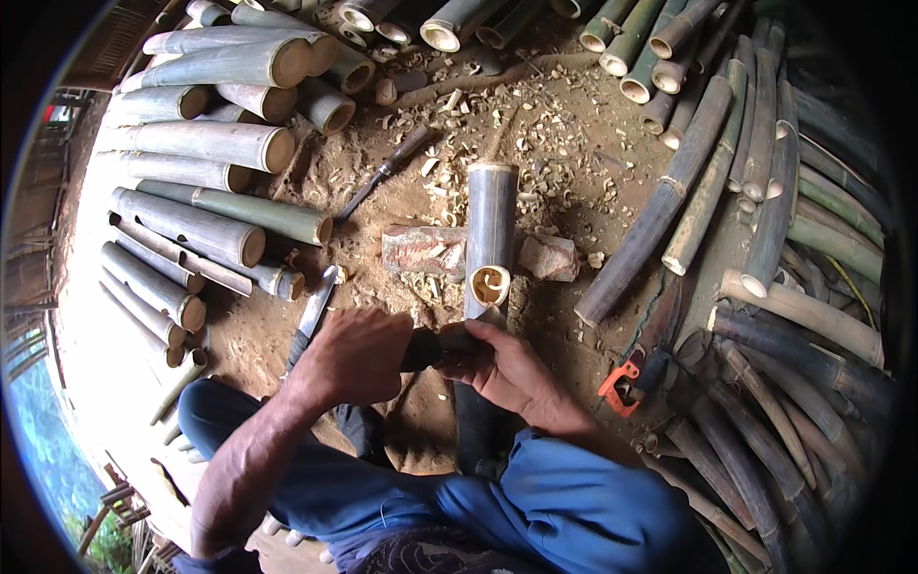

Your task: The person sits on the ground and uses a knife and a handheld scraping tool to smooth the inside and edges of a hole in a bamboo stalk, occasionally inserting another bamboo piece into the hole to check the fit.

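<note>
- Bamboo tube [491, 215] lies directly ahead of the hands, its long axis running away from the seated person; the notched stretch sits just past the fingers.
- Right hand [512, 373] is the nearer of the 2, its thumb close below the notch; left hand [359, 354] is farther out, to the tube's left.
- Left hand is curled in a fist against a dark object [421, 351]; right hand pinches that object's other end between thumb and fingers. Its kind cannot be told.
- Rough block [411, 251], split and reddish-brown, crosses beneath the tube and shows on either side.
- Tube: smooth, grey-green skin, pale rim at the far end, 1 oval notch baring cream-coloured wood.
- Curled, pale shavings [564, 172] litter brown, packed earth.
- 2 knives lie to the left: far knife [387, 168] with a dark, rounded handle, near knife [316, 304] beside the left forearm.
- Cut bamboo fills either flank, left pile [210, 143] and right pile [765, 143]; an orange saw handle [622, 387] rests at right.
</note>
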A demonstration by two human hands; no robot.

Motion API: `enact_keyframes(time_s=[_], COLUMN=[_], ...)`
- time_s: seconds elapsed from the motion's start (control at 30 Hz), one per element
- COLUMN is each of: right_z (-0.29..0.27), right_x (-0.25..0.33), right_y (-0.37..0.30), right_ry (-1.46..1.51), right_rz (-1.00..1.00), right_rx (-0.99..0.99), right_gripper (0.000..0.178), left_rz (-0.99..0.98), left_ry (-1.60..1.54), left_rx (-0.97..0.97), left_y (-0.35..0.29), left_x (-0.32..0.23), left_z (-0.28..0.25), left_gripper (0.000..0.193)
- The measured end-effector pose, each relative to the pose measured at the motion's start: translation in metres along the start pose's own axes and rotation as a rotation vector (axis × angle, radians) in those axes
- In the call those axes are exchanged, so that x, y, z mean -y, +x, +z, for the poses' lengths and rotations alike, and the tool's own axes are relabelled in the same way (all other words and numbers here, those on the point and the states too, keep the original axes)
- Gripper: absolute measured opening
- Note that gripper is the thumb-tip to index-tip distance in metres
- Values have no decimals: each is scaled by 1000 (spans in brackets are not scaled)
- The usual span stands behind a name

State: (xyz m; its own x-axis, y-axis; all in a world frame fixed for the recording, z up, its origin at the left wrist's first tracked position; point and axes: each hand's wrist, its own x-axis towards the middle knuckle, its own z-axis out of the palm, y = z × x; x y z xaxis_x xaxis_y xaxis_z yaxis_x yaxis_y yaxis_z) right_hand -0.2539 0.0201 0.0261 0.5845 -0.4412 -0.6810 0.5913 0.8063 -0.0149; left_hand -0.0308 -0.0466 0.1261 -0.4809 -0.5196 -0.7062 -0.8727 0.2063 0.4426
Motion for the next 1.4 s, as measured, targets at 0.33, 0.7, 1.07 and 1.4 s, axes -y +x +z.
enact_keyframes(time_s=[0.33, 0.7, 1.07, 1.4], right_z=[-26, -8, -12, 15], right_x=[69, 5, 37, 22], right_y=[-6, -2, -15, 32], right_ry=[-849, -133, -1048, -486], right_rz=[208, 2, -12, -66], right_rx=[-229, -59, -394, -233], right_gripper=[29, 31, 26, 20], left_rz=[-227, -81, -259, -429], left_ry=[-750, -60, -904, -734], left_rx=[-285, -23, -233, -397], left_y=[28, 2, 9, -6], left_x=[-86, -2, -78, 1], left_z=[179, 35, 156, 100], left_gripper=[74, 25, 72, 46])
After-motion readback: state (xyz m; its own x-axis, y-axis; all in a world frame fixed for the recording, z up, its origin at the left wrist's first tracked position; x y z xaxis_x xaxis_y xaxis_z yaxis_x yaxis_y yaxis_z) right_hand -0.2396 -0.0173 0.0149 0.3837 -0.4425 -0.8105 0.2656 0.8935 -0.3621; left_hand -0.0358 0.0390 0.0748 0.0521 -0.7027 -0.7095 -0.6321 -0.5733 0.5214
